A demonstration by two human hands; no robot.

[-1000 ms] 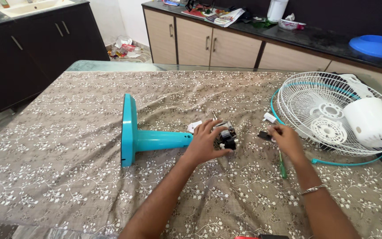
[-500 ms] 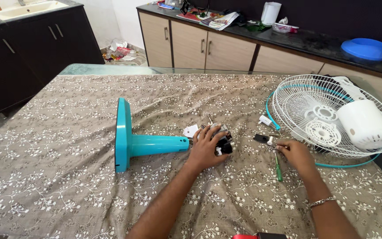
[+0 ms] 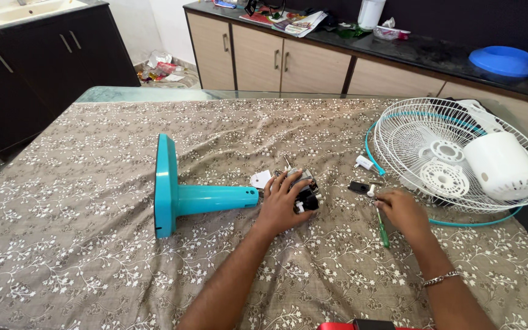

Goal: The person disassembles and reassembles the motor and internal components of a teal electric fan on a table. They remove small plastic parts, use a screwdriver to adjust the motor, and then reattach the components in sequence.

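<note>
Teal plastic marks the centre of the scene: a fan stand (image 3: pixel 200 194) lies on its side on a table covered by a grey-brown floral cloth (image 3: pixel 80 244), its round base standing on edge and its column pointing towards the person. Everything else is easiest placed from that stand.

At the free end of the column, the left hand (image 3: pixel 281 205) rests palm-down over a small black and metal motor unit (image 3: pixel 304 190), fingers curled loosely around it — holding it steady rather than lifting it. A small white plastic piece (image 3: pixel 260 179) lies just beside the column's tip, touching or nearly touching the hand.

Further from the stand, beyond the motor unit, the right hand (image 3: pixel 401 211) is closed narrowly around the top of a green-handled screwdriver (image 3: pixel 382 230), whose shaft lies flat on the cloth and points back towards the person. The fingertips also seem to pinch something tiny, too small to tell. A little black part (image 3: pixel 359 186) and a short white peg (image 3: pixel 365 162) sit just past that hand.

Furthest from the stand, a white wire fan guard (image 3: pixel 417 131) with a teal rim lies flat, and a white motor cover (image 3: pixel 501 165) rests on it.

Judging by how the parts lie, the fan is well into being taken apart or is only partly put together — guard, cover, stand and motor are all separate. No blade is in view. The motor unit is not joined to the column, and the loose small parts suggest fastenings are out.
</note>
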